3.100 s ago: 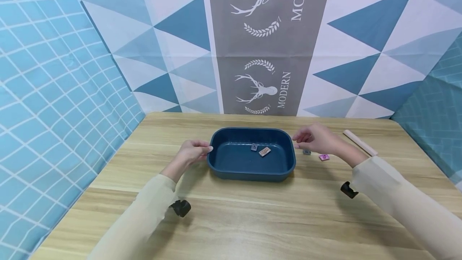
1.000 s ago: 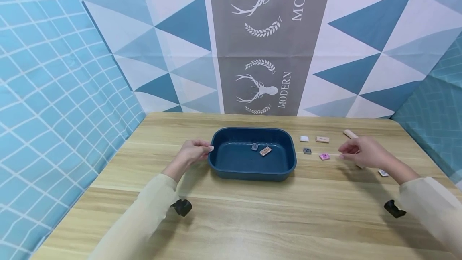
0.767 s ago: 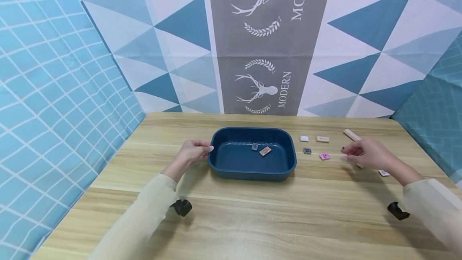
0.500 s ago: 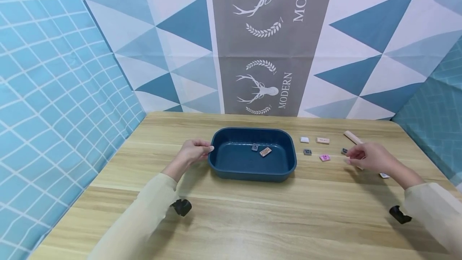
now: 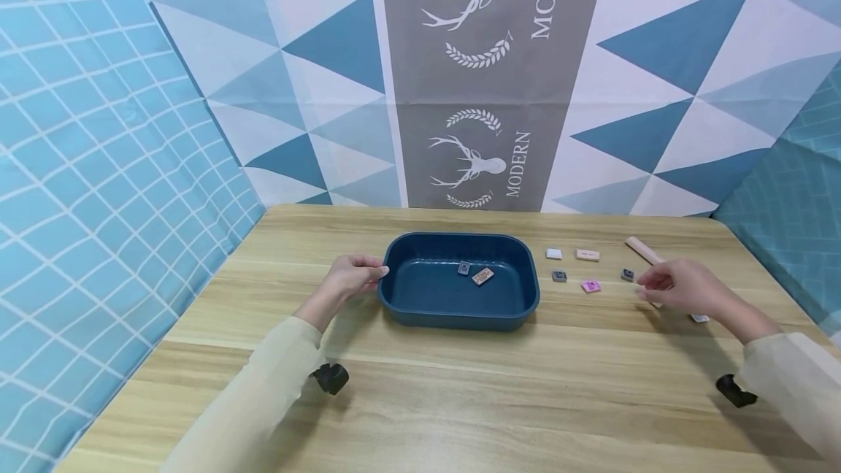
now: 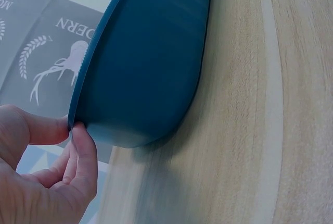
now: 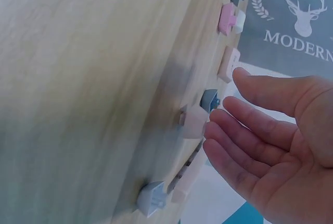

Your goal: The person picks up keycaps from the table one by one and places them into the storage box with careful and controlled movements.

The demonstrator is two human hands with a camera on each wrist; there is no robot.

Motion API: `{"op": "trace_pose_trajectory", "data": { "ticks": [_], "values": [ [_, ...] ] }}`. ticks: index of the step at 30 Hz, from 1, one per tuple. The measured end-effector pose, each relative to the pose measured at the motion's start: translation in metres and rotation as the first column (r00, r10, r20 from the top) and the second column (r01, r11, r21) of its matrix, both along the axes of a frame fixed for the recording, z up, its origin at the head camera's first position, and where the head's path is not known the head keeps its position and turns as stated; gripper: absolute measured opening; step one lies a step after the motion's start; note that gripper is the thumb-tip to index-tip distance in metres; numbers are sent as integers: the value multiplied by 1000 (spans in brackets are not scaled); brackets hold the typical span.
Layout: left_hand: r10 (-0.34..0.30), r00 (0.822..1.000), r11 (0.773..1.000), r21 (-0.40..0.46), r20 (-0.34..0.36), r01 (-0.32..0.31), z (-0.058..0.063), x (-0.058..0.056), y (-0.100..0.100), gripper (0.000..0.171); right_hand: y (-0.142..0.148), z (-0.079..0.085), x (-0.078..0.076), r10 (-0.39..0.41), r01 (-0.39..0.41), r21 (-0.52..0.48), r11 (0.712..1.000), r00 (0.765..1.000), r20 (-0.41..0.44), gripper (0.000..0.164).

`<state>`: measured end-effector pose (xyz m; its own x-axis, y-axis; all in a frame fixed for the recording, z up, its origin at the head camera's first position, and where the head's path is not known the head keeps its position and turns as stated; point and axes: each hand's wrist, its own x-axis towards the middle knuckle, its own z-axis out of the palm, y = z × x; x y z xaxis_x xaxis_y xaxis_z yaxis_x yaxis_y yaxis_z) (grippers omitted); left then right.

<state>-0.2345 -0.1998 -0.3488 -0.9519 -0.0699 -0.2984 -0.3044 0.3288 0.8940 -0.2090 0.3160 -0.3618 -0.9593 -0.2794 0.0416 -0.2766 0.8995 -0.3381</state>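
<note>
The left hand (image 5: 351,276) pinches the left rim of the blue tray (image 5: 420,316), thumb and fingers closed on its edge. The right hand (image 5: 680,287) hovers with fingers loose and empty, just beside a small grey keycap (image 5: 627,274). Two keycaps (image 5: 476,273) already lie in the tray. By my judgement most are left: several more, grey, pink, white and tan, sit on the table (image 5: 460,400) to the right.

tray (image 5: 458,316): dark blue | table (image 5: 460,400): light wood stripes | small piece (image 5: 590,285): pink | wall cloth (image 5: 657,79): blue and white triangles
</note>
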Motion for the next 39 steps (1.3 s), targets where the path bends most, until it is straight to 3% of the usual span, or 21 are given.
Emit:
{"op": "trace_pose_trajectory", "data": {
  "ticks": [10,26,39],
  "values": [
    [-4,1000,1000,7,-1,4,0,1,-1,32,8,-2,3,-22,22,15,1000,1000,-2,27],
    [5,1000,1000,6,5,-5,-1,0,-1,30,17,-6,5,-45,46,-7,999,994,96,33],
    [-5,1000,999,44,-5,5,0,1,0,32,17,-8,5,-48,46,29,999,997,64,25]
  ]
}}
